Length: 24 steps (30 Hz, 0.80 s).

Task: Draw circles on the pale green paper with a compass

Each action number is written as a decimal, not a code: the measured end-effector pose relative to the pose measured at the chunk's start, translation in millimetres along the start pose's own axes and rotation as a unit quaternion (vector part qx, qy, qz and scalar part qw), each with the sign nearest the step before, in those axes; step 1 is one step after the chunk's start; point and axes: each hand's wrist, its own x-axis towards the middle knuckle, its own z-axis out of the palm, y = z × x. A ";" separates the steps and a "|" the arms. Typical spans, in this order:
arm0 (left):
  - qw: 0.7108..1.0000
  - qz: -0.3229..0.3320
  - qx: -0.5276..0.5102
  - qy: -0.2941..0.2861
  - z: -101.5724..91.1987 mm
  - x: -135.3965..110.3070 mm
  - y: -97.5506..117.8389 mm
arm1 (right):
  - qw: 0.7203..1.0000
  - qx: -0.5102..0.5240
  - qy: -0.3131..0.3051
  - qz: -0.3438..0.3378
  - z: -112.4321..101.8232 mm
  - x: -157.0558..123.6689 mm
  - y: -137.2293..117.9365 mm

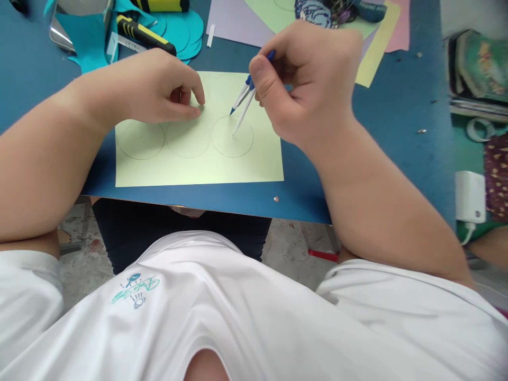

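A sheet of pale yellow-green paper point(198, 172) lies near the table's front edge, with several pencilled circles on it. My right hand point(305, 79) is closed round the top of a blue and white drawing compass point(246, 95), pinched between thumb and fingers. One compass leg points inside the rightmost circle point(253, 138), and the blue-tipped leg is at that circle's upper line. My left hand point(166, 87) rests at the paper's upper left, nothing visible in it. Its thumb and index finger are stretched and slightly apart; the other fingers curl under and are partly hidden.
Turquoise paper discs point(190, 34), turquoise scraps point(89, 39) and a black and yellow cutter point(145, 34) lie at the back left. Lilac paper point(234, 26), a yellow strip point(373, 53) and a dark patterned pouch point(317, 13) are behind. A white charger point(470, 197) is at right.
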 end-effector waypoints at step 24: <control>1.000 -0.011 0.003 -0.005 -3.9 -0.9 6.9 | 0.996 -0.024 -0.028 0.083 -11.3 0.0 -15.7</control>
